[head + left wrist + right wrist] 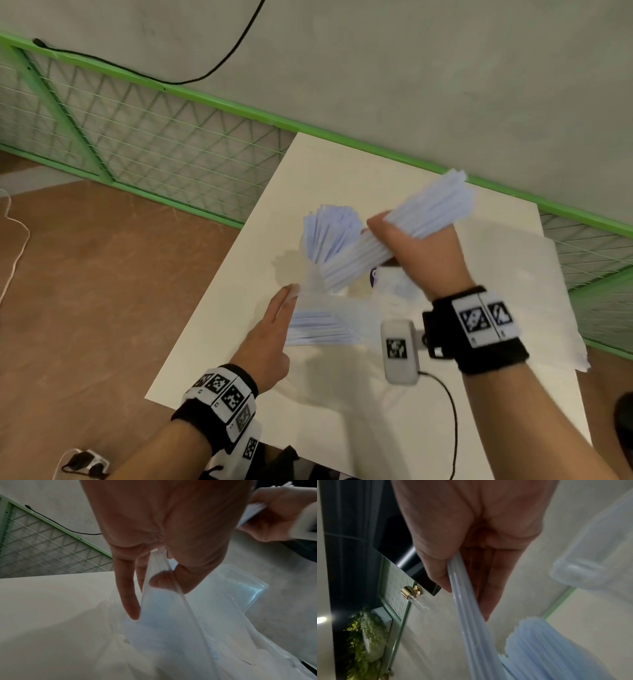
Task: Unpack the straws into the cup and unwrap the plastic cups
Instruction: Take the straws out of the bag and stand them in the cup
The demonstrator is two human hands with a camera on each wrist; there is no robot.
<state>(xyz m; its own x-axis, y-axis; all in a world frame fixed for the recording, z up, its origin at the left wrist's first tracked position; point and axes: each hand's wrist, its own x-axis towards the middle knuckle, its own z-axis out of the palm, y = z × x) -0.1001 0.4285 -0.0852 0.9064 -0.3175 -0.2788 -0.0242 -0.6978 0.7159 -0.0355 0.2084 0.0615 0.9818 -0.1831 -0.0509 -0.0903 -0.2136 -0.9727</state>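
Note:
My right hand (pixel 411 246) grips a thick bundle of pale straws (pixel 428 212) and holds it tilted above the white table (pixel 239 342). The bundle's lower end points toward several straws (pixel 330 233) that stand fanned out in a barely visible clear cup. The right wrist view shows the gripped straws (pixel 467 615) and the standing ones (pixel 547 649). My left hand (pixel 284 308) holds the clear straw bag (pixel 325 329), which has more straws inside. Its thumb and fingers pinch the bag's rim (pixel 161 582). Clear wrapped plastic with a purple mark (pixel 387 281) lies behind the bag, partly hidden by my right hand.
A thin white sheet (pixel 548 291) covers the table's right side. A green mesh fence (pixel 137 137) runs along the wall behind. Brown floor (pixel 102 274) lies past the table's left edge. A black cable (pixel 452 428) trails from the white wrist device (pixel 400 353).

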